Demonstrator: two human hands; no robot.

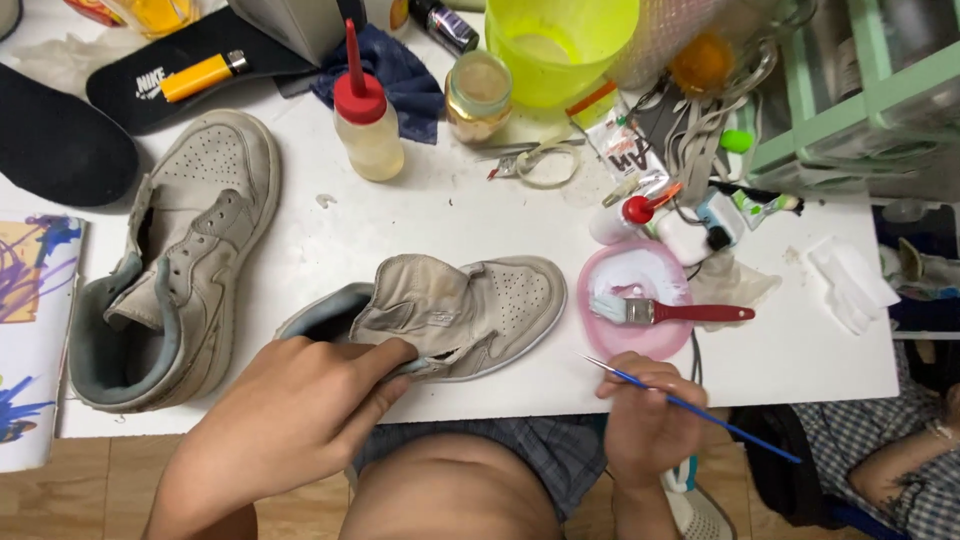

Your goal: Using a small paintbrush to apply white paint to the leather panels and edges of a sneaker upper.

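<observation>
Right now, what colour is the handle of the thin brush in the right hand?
Blue. The thin brush in the right hand shows best in the head view.

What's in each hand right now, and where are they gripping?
Left hand grips the sneaker at its ankle collar. Right hand pinches a thin blue brush near the middle of its handle.

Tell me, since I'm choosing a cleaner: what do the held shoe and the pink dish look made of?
The shoe under the left hand looks like matte, worn leather or a synthetic: perforated toe, creased panels, stitched seams. The pink dish seems to be smooth, glossy plastic, judging by its shiny rim.
</observation>
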